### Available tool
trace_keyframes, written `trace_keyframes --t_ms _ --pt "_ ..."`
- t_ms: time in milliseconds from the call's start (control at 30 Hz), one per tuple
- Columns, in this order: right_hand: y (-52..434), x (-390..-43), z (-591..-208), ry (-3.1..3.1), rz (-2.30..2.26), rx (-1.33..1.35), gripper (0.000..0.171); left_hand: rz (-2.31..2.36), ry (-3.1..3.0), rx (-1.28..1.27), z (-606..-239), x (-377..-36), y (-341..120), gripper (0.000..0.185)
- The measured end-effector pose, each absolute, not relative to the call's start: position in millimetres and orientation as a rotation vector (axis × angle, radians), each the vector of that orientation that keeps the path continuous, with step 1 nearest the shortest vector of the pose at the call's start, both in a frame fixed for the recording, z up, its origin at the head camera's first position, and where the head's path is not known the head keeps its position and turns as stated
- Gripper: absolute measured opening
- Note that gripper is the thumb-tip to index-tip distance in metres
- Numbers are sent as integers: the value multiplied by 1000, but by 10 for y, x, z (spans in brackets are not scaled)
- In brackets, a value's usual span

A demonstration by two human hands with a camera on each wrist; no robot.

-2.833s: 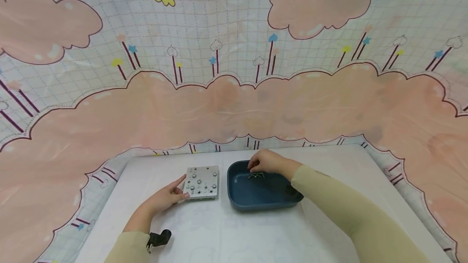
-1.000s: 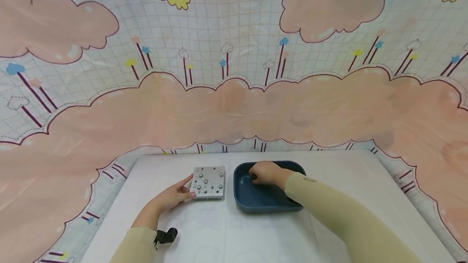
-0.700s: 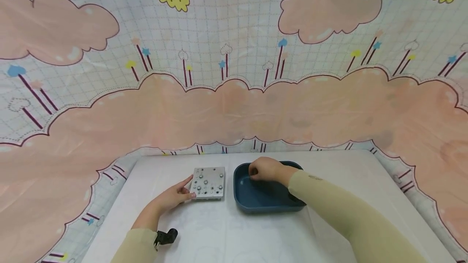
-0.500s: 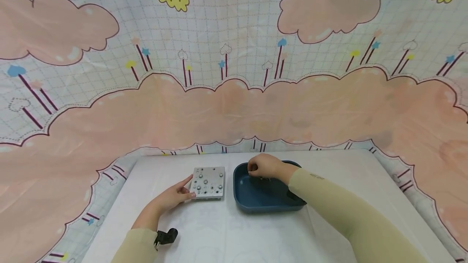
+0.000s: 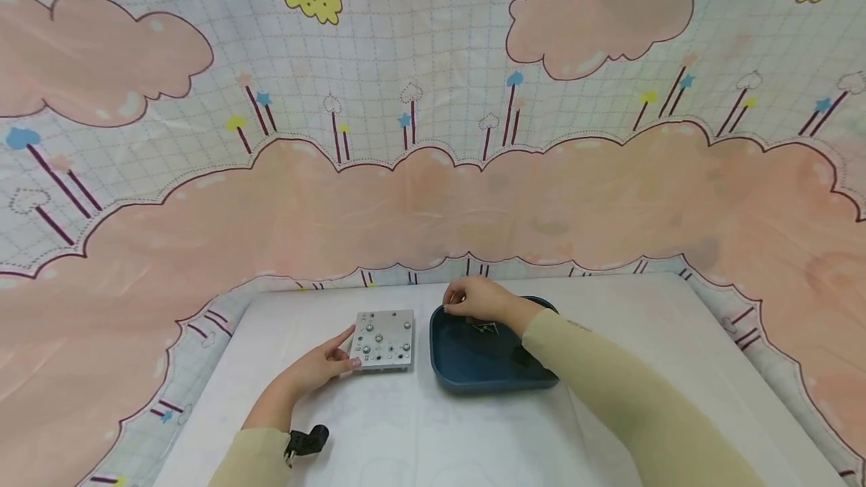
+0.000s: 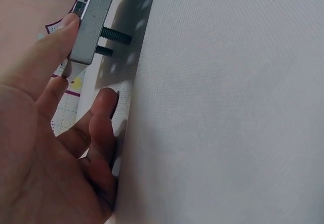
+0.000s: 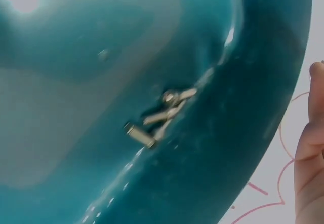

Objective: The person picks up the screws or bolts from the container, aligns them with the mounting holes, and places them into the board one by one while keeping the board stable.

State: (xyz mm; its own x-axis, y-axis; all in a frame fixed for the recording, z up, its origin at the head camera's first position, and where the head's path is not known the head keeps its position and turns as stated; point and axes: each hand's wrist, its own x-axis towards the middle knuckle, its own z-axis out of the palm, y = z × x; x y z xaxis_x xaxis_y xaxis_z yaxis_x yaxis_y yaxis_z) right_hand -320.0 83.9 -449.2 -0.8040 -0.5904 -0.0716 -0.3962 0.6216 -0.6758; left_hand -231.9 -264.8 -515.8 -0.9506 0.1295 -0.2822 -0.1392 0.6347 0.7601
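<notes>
A square silver metal plate point(image 5: 389, 321) with several bolt heads on top lies on the white table. My left hand point(image 5: 314, 368) grips its left side, thumb at the near corner and forefinger along the edge. Threaded bolt shanks point(image 6: 116, 35) stick out below the plate in the left wrist view. Over the back-left corner of a dark blue bin point(image 5: 497, 386), my right hand point(image 5: 482, 299) has thumb and fingers curled together, pinching a small bolt mostly hidden by the fingers. Several loose bolts point(image 7: 139, 135) lie on the bin floor beneath.
The bin stands just right of the plate, with a narrow strip of table point(image 5: 421, 412) between them. A patterned cloth point(image 5: 433, 209) hangs behind the table. A black wrist device point(image 5: 307, 440) sits on the left sleeve.
My right hand dipped into the bin, then rose and moved left to its back-left rim, uncovering the loose bolts. My left hand keeps its grip on the plate.
</notes>
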Motion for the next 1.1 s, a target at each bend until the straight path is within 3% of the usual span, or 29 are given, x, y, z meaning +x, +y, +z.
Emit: trace_keyframes --t_ms 500,1100 --pt "331 -3228 -4407 2528 -1028 -758 19 1230 2553 -23 -5154 -2309 -2656 84" --pt "-351 -3301 -4424 2518 -1103 -680 14 1246 2530 -60 -5145 -2315 -2636 82"
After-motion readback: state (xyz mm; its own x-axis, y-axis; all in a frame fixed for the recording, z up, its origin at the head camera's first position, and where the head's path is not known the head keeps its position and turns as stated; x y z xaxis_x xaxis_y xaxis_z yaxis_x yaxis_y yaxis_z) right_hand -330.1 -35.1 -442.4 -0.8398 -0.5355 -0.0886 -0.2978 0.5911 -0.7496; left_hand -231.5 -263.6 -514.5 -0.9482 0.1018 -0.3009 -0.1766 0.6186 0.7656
